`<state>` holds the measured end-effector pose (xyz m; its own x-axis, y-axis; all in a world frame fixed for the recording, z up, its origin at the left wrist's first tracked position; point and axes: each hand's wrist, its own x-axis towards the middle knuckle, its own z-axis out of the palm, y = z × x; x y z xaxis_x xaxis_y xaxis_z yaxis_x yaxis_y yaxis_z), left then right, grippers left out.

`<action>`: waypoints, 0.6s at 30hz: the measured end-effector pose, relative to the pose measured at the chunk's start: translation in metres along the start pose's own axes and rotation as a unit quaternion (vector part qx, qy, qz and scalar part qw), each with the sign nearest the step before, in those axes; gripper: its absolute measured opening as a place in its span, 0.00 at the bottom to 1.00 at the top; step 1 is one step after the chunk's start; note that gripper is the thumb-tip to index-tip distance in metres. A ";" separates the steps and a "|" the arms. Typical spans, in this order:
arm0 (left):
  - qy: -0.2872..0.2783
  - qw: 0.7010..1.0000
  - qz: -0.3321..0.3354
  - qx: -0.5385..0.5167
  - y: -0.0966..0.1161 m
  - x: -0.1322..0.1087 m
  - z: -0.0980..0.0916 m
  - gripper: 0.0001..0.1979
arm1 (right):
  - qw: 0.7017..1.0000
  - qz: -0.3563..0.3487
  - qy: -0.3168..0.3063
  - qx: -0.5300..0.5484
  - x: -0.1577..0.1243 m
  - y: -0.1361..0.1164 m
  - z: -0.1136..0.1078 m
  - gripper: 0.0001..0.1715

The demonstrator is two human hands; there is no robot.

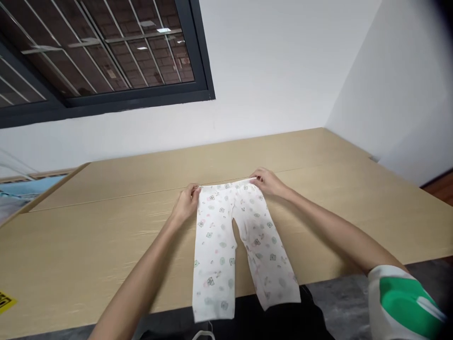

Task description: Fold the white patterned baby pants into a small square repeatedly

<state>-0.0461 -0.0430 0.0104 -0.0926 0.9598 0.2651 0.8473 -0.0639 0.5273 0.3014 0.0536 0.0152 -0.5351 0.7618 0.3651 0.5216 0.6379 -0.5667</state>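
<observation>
A small pair of white trousers (226, 236) with a pale printed pattern lies flat on the light wooden table (106, 245). Its waistband points away from me and both legs hang a little over the near edge. My left hand (187, 202) pinches the left corner of the waistband. My right hand (268, 182) pinches the right corner. The waistband is stretched straight between them.
A dark-framed window (106, 56) sits high on the white wall behind the table. A yellow sticker (5, 300) lies at the table's near left corner. Light blue material (24, 189) shows past the table's left end. The floor below is grey.
</observation>
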 end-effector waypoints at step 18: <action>0.007 0.986 -0.133 0.098 -0.033 0.109 0.065 0.08 | 0.988 0.127 -0.013 -0.083 0.111 0.074 0.085 0.09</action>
<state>-0.0505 0.0812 -0.0309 -0.3318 0.9314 0.1497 0.8766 0.2458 0.4137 0.2238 0.1755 -0.0488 -0.3885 0.8978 0.2072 0.7418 0.4382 -0.5077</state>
